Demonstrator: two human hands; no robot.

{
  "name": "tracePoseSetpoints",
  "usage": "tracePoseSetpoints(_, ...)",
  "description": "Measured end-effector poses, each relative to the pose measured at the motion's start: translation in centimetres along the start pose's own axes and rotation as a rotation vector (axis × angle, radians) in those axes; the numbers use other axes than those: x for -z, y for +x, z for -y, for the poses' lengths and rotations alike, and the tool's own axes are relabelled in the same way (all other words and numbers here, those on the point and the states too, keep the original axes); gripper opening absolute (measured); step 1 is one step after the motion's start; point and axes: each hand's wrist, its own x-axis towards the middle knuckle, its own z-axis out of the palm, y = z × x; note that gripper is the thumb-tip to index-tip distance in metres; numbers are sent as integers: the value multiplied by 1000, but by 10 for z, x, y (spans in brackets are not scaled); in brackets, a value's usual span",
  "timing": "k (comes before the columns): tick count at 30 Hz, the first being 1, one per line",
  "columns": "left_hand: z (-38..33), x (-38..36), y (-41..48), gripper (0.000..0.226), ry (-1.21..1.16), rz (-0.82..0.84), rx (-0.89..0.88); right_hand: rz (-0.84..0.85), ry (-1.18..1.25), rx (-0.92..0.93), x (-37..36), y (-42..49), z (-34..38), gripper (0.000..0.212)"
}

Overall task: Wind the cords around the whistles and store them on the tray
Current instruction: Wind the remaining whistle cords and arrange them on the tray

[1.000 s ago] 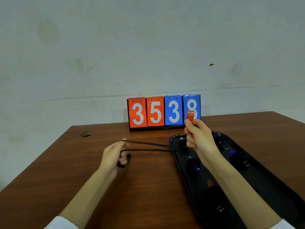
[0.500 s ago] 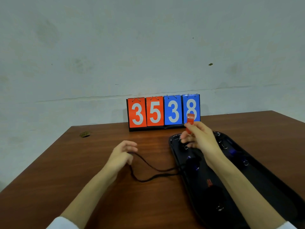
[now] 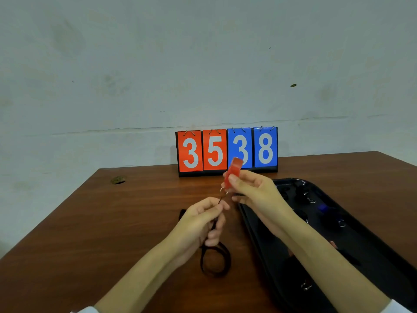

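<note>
The left hand [image 3: 198,222] has come up the cord [image 3: 214,263]; its fingers now pinch it just under the whistle [image 3: 233,175], slack looped on the counter [image 3: 112,222] at six o'clock. The right hand [image 3: 255,193] pinches the whistle at the tray's [image 3: 383,251] ten o'clock. Winding can likely begin.

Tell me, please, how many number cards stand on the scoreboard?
4, side by side: red 3, red 5, blue 3 partly behind the red whistle, blue 8.

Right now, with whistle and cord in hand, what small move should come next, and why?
Probably the left hand should lay the black cord round the red whistle for a first turn: the right hand holds the whistle up bare, and the cord hangs loose in loops on the table.
</note>
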Motion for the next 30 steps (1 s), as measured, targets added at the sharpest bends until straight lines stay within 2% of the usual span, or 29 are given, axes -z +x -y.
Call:
tracePoseSetpoints(5,-6,13,1,30,118,169,117,-116,289,-79,14,6,0,30)
tracePoseSetpoints(7,-6,18,0,31,275,199,164,-174,331,-93,19,7,1,32)
tracePoseSetpoints(10,-3,19,3,30,475,42,174,-157,224,-80,21,5,4,28)
tracePoseSetpoints(12,0,17,6,23,461,-59,131,-87,137,-61,17,1,2,24)
tracePoseSetpoints(16,5,7,6,28,457,-152,-57,-23,11,-27,4,-5,-3,16)
tracePoseSetpoints(20,10,-7,3,21,254,-125,-23,-8,-33,-10,-3,-5,-8,18)
tracePoseSetpoints(22,13,-10,2,16,76,-69,36,-72,-3,5,-2,-4,-8,17)
tracePoseSetpoints(24,13,-10,2,19,5,-43,93,-146,31,10,4,-1,-9,20)
tracePoseSetpoints(27,10,-5,3,22,131,-46,89,-171,-35,-14,13,0,-10,22)
tracePoseSetpoints(30,6,0,3,19,358,-101,54,-134,-224,-7,20,0,-13,23)
